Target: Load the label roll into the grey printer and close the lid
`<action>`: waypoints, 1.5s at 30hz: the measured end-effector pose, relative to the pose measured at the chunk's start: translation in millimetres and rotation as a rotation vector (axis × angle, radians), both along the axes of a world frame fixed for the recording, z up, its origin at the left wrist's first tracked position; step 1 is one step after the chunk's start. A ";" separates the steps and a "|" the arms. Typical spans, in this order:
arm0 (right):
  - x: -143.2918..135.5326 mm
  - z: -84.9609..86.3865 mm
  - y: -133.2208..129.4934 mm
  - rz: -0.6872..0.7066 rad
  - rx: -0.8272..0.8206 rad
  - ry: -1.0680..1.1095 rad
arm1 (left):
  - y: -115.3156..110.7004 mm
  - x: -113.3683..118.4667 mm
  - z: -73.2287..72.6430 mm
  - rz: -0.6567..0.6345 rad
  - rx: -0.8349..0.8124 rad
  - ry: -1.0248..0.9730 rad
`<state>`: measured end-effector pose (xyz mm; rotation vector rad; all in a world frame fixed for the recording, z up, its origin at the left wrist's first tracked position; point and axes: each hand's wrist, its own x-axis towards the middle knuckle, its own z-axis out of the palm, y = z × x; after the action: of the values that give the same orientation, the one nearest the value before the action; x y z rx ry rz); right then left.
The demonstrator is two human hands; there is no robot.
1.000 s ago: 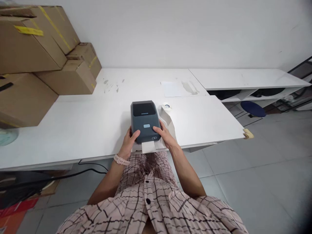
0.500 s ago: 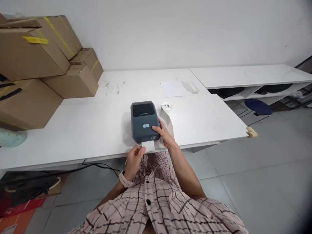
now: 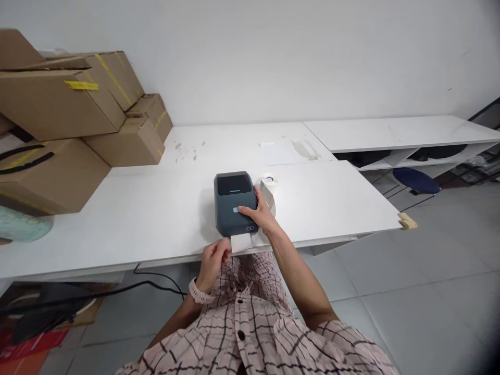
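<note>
Paper came first, nearest my body: the white label strip (image 3: 240, 242) stuck out of the front slot of the label printer (image 3: 235, 203), hanging just past the near edge of the white table (image 3: 117, 219). My left hand (image 3: 214, 260) was pinching its left edge between thumb and forefinger, though from that angle I could not be sure how firmly. I judged the strip light, thin and floppy, easy to tear or crease, so a hold near the slot on both edges would suit it better than one corner. Its long axis ran from the printer toward me, its free end pointing at my lap. My right hand (image 3: 258, 214) lay spread on the printer's top right, fingers pressing near the small blue button, palm down, steadying rather than gripping. The printer I took for a stiff plastic box of modest weight, smooth on top and likely to slide on the tabletop, best held by its two sides. Its mouth faced me and its dark window faced the wall. Touching its right side stood a label roll (image 3: 267, 185). Farther back lay a sheet of paper (image 3: 279, 152), and to the far left were stacked cardboard boxes (image 3: 70, 120).
</note>
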<state>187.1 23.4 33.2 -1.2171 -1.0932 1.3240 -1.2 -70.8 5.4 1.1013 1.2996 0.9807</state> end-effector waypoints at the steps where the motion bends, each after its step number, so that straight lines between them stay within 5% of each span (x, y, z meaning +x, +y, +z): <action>1: -0.7 1.1 2.5 0.002 0.000 -0.013 | 1.9 -6.2 -0.7 0.060 0.038 0.016; 6: 1.1 1.8 4.2 0.005 0.027 -0.096 | 26.7 -21.4 2.3 0.298 0.191 0.085; 14: 20.8 8.0 -19.6 -0.001 0.131 0.080 | 51.5 -5.7 32.0 0.142 0.273 -0.031; 19: 25.5 33.3 7.6 0.023 0.203 0.069 | 80.9 -6.2 49.6 0.189 0.414 -0.063; 27: 12.3 74.5 80.6 -0.051 0.285 -0.112 | 127.0 2.8 10.5 0.179 0.180 0.285; 31: 10.2 75.9 101.4 -0.071 0.294 -0.230 | 130.9 5.0 7.6 0.180 0.126 0.329; 35: 5.5 68.0 99.5 -0.148 0.518 -0.620 | 136.7 4.1 8.6 0.202 0.114 0.332; 40: -18.2 44.7 95.2 0.440 0.424 -1.101 | 139.9 3.2 7.7 0.172 0.158 0.451; 45: -38.7 24.4 108.3 0.701 0.293 -1.114 | 137.9 1.0 9.9 0.145 0.203 0.558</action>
<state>148.3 131.7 57.6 -1.4066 -2.5814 0.8161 -0.2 67.2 15.4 1.5246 1.7740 0.9608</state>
